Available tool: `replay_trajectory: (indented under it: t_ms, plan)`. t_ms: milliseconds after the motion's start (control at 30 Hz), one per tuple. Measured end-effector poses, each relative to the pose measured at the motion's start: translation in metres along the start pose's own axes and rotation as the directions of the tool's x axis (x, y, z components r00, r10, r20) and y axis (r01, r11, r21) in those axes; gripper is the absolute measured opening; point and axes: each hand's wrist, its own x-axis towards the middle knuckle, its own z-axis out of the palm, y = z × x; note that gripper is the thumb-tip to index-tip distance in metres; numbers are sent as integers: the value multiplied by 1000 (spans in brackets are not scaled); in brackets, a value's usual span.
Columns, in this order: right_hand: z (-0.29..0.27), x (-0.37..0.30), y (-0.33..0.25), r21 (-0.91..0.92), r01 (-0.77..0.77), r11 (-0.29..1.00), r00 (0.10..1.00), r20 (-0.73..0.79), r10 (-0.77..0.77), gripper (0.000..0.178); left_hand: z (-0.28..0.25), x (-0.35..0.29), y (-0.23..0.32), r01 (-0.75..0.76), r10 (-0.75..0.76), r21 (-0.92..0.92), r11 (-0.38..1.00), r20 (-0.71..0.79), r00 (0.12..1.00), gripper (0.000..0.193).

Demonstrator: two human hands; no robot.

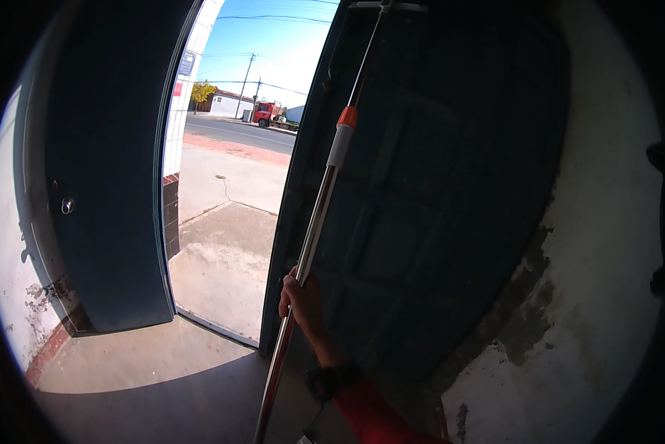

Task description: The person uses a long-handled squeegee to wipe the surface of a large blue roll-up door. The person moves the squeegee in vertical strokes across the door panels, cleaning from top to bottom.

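Note:
My right hand point(303, 302) is closed around a long shiny metal telescopic pole point(316, 226). The pole leans up and to the right, its lower end running out of the picture's bottom edge. A grey and orange collar point(342, 133) joins it to a thinner upper rod. At the top, a pale bar-shaped head point(388, 7) is against or close in front of the dark panelled door leaf point(421, 192); whether it touches cannot be made out. My right arm has a red sleeve point(373, 411) and a black wristband point(332, 381). My left hand is out of view.
On the left, another dark door leaf point(110, 200) has a round metal lock point(68, 206). Between the leaves, a doorway opens onto sunlit pavement point(229, 177), a road and a red truck point(267, 112). A worn white wall point(599, 296) with peeling patches stands right.

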Motion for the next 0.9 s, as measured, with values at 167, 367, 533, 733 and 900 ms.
replay_trajectory:
  t_ms: [167, 367, 533, 733, 900]
  plan:
    - [10, 15, 9, -64, 39, 997, 999, 18, -38, 10, 5, -18, -12, -61, 61, 21, 998, -1, 998, 16]
    - [37, -51, 61, -49, -110, 993, 994, 19, 111, 10, 2, -61, -36, -192, 194, 85, 978, -19, 981, 14]
    - [75, -123, 89, -2, -230, 973, 967, 109, 228, 12, -36, -154, -57, 330, -318, -94, 939, 122, 940, 17]
    - [112, -198, 89, 196, -316, 928, 941, 190, 281, 16, -76, -255, -65, 366, -361, -107, 925, 62, 931, 17]
    - [116, -256, 70, 228, -384, 895, 909, 266, 322, 15, -97, -325, -74, 203, -214, 122, 972, 84, 973, 24]
